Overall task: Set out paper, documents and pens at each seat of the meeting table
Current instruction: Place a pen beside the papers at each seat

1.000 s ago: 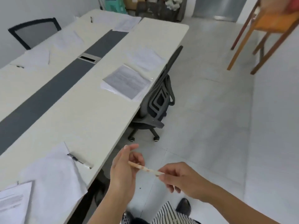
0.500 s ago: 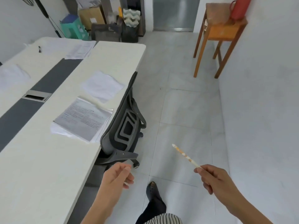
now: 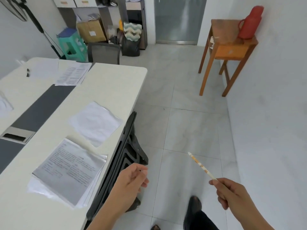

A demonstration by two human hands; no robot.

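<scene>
My right hand (image 3: 232, 193) pinches the lower end of a thin white pen with orange marks (image 3: 201, 166), its tip pointing up and away over the floor. My left hand (image 3: 131, 181) hangs with loosely curled fingers, holding nothing, just above the back of a black office chair (image 3: 127, 151). On the white meeting table (image 3: 113, 83) at this seat lie a printed document stack (image 3: 69, 170) and, beyond it, a blank paper stack (image 3: 95, 122). At the far end lie another printed sheet (image 3: 73, 73), blank paper (image 3: 44, 68) and a dark pen (image 3: 27, 72).
A dark strip with a metal cable hatch (image 3: 16, 135) runs down the table's middle. A wooden side table (image 3: 227, 48) with a red thermos (image 3: 250, 22) stands by the right wall. Boxes, a green stool (image 3: 73, 45) and a second chair (image 3: 103, 53) crowd the far end.
I have walked forward along the table; the chair and document stack are now close by my left hand. Earlier both hands held the pen; now only the right does.
</scene>
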